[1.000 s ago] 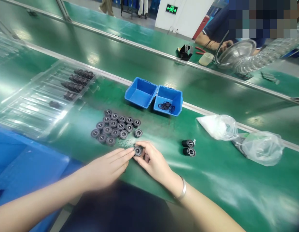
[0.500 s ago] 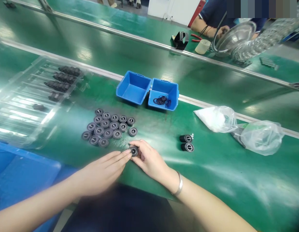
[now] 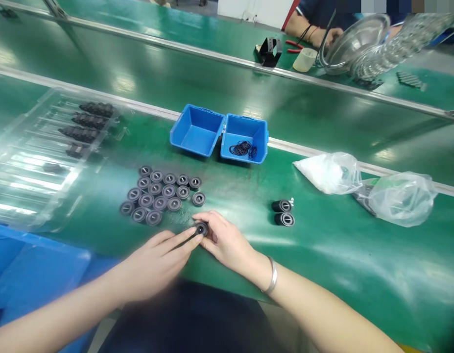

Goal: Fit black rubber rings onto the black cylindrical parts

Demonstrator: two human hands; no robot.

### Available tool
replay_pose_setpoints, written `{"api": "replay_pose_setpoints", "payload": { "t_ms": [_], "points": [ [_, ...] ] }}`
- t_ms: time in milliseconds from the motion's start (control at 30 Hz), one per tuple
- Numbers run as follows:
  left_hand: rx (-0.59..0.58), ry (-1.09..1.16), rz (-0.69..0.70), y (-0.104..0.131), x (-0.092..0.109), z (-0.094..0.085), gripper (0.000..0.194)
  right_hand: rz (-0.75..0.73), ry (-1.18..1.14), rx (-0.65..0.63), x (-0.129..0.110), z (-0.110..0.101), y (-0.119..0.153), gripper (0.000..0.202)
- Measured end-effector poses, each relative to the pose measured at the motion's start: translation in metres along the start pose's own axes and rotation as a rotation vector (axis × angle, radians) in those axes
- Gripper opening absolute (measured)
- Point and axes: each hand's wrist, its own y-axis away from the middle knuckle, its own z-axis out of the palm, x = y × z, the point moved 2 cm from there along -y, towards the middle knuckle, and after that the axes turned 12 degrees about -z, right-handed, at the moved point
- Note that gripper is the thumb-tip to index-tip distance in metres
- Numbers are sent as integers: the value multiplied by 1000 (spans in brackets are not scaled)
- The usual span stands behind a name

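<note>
Between my two hands, just above or on the green bench top, is a small round black part (image 3: 201,229) with a ringed top and a dark centre hole. My right hand (image 3: 225,240) grips it from the right, thumb and fingers curled around its side. From the left, my left hand (image 3: 162,257) meets it with extended fingers, their tips pressed at its rim and near its top; the thumb is hidden. Several similar black round parts (image 3: 159,203), most with a light slot in the top, stand grouped beyond my left hand. One of them (image 3: 199,198) sits slightly apart.
Two black cylinders (image 3: 284,219) stand to the right with small pale pieces. Behind are a blue bin (image 3: 197,130) and another blue bin (image 3: 261,132) holding black rings. Clear bags (image 3: 403,198) lie right, a transparent tray (image 3: 35,166) left. A co-worker's arm (image 3: 298,27) shows across the bench.
My left fingertips have shifted slightly on the black part, one now lower at its near rim. The right hand keeps its grip. The whole view has shifted a little.
</note>
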Motion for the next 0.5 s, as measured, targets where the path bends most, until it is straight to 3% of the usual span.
{"api": "replay_pose_setpoints", "payload": {
  "t_ms": [333, 500],
  "points": [
    [55, -58, -30, -4, 10, -1, 35, -23, 7, 32, 0, 1, 0, 46],
    [-10, -82, -68, -3, 17, 3, 32, -32, 22, 42, 0, 1, 1, 46]
  ]
}}
